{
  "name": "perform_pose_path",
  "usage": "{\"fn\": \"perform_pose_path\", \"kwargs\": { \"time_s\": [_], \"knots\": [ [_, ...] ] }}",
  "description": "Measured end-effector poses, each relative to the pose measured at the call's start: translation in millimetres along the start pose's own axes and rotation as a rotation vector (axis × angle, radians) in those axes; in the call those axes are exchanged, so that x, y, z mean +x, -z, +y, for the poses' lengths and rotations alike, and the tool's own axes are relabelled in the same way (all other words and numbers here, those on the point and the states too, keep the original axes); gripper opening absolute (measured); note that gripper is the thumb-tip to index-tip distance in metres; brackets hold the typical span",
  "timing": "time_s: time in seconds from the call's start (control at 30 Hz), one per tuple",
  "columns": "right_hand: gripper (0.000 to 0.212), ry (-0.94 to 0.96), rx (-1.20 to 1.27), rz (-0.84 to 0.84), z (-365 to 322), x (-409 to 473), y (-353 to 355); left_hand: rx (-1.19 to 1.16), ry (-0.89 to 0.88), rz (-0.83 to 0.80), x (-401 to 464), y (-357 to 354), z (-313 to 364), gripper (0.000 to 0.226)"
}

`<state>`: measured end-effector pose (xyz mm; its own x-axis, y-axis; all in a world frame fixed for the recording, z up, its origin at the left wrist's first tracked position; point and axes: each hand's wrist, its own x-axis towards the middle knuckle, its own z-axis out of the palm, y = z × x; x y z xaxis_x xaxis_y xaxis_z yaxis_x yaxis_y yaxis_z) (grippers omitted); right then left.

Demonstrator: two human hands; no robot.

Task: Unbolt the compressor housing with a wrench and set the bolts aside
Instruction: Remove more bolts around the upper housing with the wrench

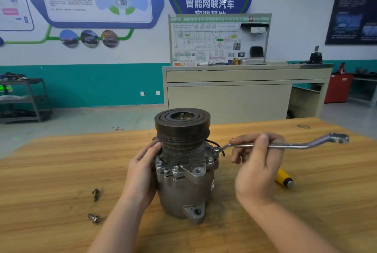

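Observation:
A grey compressor (183,187) with a dark pulley (182,122) on top stands upright on the wooden table (61,160). My left hand (142,173) grips its left side. My right hand (255,163) holds a silver ring wrench (295,145), whose near end sits on a bolt (215,149) at the housing's right rim. Other bolts (175,169) remain along the front flange. Two loose bolts lie on the table to the left: one bolt (95,194) farther away, and a second bolt (94,218) closer to me.
A yellow-handled tool (284,178) lies on the table behind my right hand. Beyond the table stand a beige training bench (244,89), a metal shelf rack (24,99) at the left and a red cabinet (337,89) at the right.

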<state>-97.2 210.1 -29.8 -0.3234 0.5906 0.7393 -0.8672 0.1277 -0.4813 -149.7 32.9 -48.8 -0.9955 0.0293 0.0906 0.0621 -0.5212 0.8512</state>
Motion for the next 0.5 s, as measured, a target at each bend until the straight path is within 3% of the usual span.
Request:
{"fn": "perform_pose_path", "kwargs": {
  "time_s": [0.07, 0.13, 0.2, 0.27, 0.37, 0.5],
  "knots": [
    [0.020, -0.288, 0.080, 0.148, 11, 19, -7, 0.013, -0.017, 0.001, -3, -1, -2, 0.047],
    [0.023, -0.667, 0.159, 0.141, 27, 41, -12, 0.025, -0.021, 0.007, -4, -1, -4, 0.042],
    [0.025, -1.058, 0.222, -0.026, 41, 55, -19, 0.035, -0.017, 0.013, -3, -1, -3, 0.039],
    [0.027, -1.279, 0.212, -0.253, 47, 63, -21, 0.046, -0.006, 0.006, -1, 0, -2, 0.036],
    [0.027, -1.250, 0.271, -0.270, 40, 72, -16, 0.049, 0.013, -0.009, 0, 1, -1, 0.035],
    [0.022, -0.743, 0.220, -0.082, 17, 62, 3, 0.058, 0.001, 0.005, 2, 1, -3, 0.032]
  ]
}}
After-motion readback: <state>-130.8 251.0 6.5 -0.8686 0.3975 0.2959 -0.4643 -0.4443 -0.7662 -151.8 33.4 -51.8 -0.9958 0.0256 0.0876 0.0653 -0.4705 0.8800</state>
